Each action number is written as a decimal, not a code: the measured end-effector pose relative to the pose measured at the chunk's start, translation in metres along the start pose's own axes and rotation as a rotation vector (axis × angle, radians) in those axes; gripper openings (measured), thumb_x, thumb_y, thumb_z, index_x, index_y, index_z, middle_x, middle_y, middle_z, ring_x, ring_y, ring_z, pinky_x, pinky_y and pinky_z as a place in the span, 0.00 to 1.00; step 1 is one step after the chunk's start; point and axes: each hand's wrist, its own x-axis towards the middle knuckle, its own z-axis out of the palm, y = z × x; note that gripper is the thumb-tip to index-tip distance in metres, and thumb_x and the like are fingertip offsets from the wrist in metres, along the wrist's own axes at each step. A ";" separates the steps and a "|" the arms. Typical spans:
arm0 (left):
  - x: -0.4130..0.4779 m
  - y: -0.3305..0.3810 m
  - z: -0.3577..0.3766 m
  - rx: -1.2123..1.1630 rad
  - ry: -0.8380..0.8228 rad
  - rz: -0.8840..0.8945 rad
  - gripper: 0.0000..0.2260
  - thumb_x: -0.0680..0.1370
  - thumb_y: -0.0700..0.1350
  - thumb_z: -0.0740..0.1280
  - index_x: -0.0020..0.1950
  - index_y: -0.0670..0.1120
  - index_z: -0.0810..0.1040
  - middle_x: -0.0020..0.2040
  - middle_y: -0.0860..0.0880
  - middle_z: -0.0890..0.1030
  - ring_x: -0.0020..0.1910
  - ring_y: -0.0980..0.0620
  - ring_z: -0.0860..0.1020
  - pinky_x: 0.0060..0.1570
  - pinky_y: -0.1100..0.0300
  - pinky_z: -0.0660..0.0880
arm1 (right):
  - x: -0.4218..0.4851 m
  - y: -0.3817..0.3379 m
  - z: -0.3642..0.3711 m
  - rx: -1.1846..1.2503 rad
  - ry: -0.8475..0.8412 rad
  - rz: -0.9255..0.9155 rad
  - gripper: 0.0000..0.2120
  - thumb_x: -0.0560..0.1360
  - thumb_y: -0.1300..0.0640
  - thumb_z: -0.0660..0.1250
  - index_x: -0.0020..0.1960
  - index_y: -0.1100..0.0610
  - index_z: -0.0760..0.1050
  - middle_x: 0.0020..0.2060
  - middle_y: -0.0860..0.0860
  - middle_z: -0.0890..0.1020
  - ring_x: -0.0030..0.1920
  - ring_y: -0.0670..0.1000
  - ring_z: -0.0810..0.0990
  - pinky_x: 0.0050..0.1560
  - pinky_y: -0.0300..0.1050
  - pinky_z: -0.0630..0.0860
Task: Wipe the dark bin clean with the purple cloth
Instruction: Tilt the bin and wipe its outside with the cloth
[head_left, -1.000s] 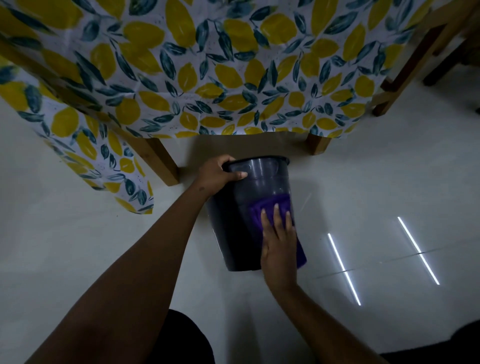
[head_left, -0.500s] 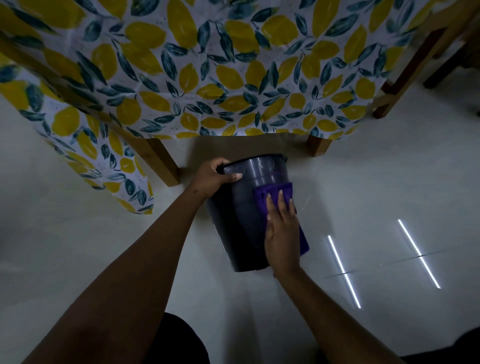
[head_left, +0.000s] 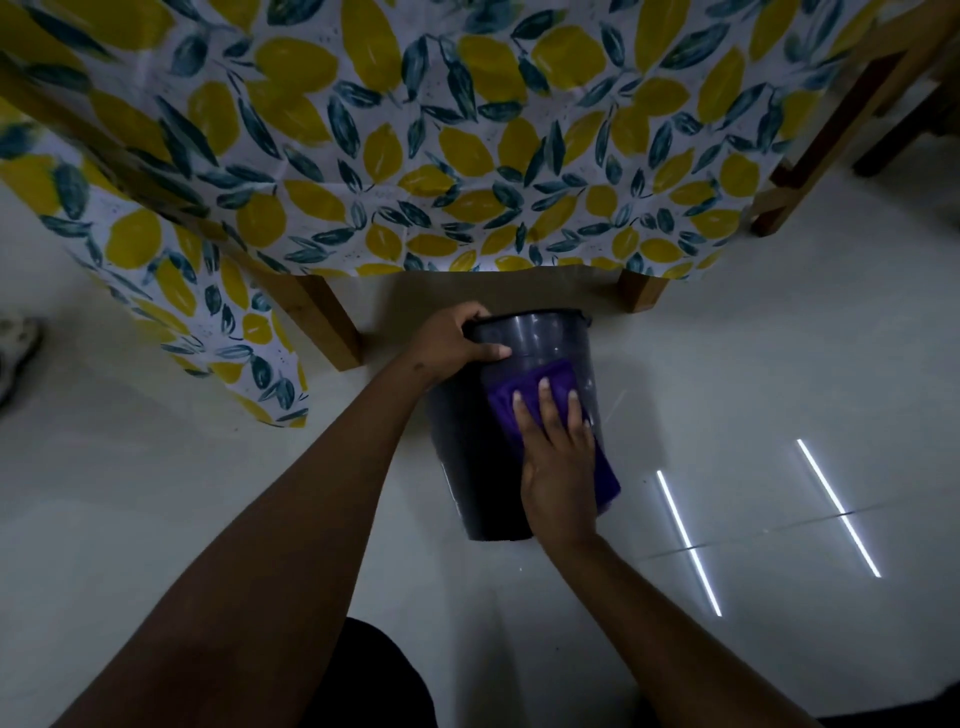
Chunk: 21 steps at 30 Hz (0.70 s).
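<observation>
As tipped, dark bin (head_left: 467, 467) rim-away.

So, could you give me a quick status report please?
Left hand grips dark bin rim. Right hand flat, pressing purple cloth on bin's side. Nothing in the way.

Dim room. Pale glossy floor (head_left: 156, 493) fills lower view. Tablecloth (head_left: 467, 156), white with yellow lemons and dark teal leaves, hangs over table across top. Two wooden legs (head_left: 322, 322) (head_left: 641, 291) show just below cloth hem. Right of cloth, more wooden frame (head_left: 810, 156). On floor below and right of cloth, two bright streaks of reflected light (head_left: 688, 540) (head_left: 836, 506).
</observation>
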 end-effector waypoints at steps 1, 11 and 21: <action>0.000 0.002 0.002 0.011 -0.006 0.020 0.16 0.68 0.45 0.78 0.51 0.42 0.78 0.47 0.47 0.82 0.45 0.52 0.78 0.48 0.55 0.76 | 0.015 -0.005 -0.003 0.018 0.025 0.036 0.34 0.75 0.61 0.63 0.77 0.46 0.53 0.78 0.51 0.55 0.77 0.59 0.50 0.73 0.62 0.55; -0.011 -0.027 -0.012 -0.172 0.086 -0.048 0.13 0.66 0.45 0.78 0.46 0.49 0.78 0.43 0.48 0.82 0.44 0.51 0.79 0.52 0.48 0.79 | -0.031 0.009 0.012 -0.014 -0.028 0.048 0.40 0.72 0.61 0.68 0.77 0.46 0.52 0.78 0.50 0.54 0.76 0.59 0.51 0.69 0.67 0.62; -0.015 -0.026 -0.011 -0.220 0.033 -0.057 0.10 0.71 0.42 0.75 0.47 0.44 0.77 0.47 0.44 0.81 0.48 0.48 0.79 0.50 0.53 0.74 | 0.045 0.011 -0.011 -0.011 0.029 0.016 0.35 0.74 0.64 0.64 0.77 0.47 0.54 0.78 0.51 0.54 0.77 0.59 0.50 0.72 0.64 0.58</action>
